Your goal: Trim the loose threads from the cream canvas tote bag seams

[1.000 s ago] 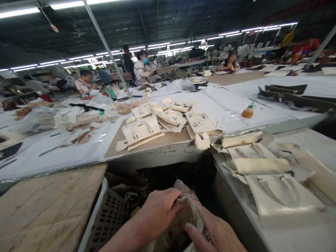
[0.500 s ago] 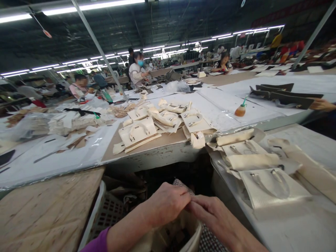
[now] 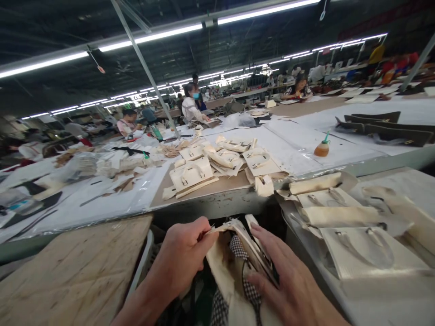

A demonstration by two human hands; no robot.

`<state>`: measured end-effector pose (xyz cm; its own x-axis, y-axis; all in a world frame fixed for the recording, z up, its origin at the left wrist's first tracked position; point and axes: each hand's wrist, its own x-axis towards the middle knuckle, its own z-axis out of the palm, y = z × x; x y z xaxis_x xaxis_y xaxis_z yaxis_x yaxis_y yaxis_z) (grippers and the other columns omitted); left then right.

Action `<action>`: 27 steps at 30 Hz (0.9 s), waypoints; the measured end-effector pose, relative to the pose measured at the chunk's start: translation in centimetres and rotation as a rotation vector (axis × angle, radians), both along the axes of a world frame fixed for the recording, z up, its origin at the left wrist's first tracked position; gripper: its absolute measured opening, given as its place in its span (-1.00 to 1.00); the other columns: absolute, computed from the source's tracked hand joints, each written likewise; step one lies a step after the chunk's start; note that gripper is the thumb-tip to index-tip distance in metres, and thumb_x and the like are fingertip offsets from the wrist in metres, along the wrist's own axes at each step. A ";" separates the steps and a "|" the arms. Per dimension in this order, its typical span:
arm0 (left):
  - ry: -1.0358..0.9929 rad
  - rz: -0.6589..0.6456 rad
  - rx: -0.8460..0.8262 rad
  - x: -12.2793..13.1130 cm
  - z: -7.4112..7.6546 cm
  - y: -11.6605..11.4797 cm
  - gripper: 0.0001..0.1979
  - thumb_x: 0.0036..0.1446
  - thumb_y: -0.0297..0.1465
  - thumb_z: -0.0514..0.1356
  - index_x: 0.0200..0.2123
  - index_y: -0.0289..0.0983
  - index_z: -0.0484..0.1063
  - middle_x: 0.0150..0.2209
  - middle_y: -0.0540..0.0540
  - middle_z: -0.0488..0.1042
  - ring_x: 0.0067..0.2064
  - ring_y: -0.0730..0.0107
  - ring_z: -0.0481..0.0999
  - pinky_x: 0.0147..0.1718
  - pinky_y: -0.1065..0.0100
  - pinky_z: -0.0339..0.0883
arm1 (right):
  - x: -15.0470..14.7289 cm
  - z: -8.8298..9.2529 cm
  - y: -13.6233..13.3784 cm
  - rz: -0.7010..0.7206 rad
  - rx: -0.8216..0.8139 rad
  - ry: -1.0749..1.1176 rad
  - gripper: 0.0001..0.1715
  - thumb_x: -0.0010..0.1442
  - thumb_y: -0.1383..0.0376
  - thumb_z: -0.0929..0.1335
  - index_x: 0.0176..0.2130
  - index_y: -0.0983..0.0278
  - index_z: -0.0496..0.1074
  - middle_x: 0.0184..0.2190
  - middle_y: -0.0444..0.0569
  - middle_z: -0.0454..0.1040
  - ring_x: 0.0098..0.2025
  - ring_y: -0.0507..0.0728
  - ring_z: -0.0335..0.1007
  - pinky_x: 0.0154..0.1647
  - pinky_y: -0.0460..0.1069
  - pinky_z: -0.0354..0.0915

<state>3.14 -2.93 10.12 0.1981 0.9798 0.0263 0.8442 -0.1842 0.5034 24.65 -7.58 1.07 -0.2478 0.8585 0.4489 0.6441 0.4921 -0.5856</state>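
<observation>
While in the gripping fingers [image 3: 203,227] [image 3: 270,240] of two hands [image 3: 181,249] [image 3: 290,274], one cream bag [image 3: 221,269]; beyond, one amber bottle [image 3: 321,149].

The workpiece [image 3: 222,280] is cream, its cloth [image 3: 238,246] dark-and-white checked, the bottle [image 3: 321,149] amber with a green spout [image 3: 326,137].

Bag workshop, long worktable [image 3: 283,145], piled bag parts [image 3: 190,174], strip lights [image 3: 268,11]

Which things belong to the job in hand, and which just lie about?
Job in hand:
- cream piece with checked fabric, pinched by left hand, touched by right hand
- cream handled panels, probably, by matching colour

Apparently lying about:
- green-tipped bottle
- dark panels
- brown board
</observation>
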 end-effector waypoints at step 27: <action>-0.158 -0.060 -0.107 -3.3 -6.7 -3.2 -0.78 -0.06 -0.57 0.16 -0.32 -0.19 0.28 -0.12 -0.01 0.50 -0.12 0.34 0.48 -0.14 0.41 0.32 | -2.0 -1.1 4.4 0.342 -0.616 0.114 -0.77 0.11 0.39 0.32 -0.27 0.20 0.56 -0.43 -0.20 0.55 -0.36 0.08 0.45 -0.33 -0.11 0.22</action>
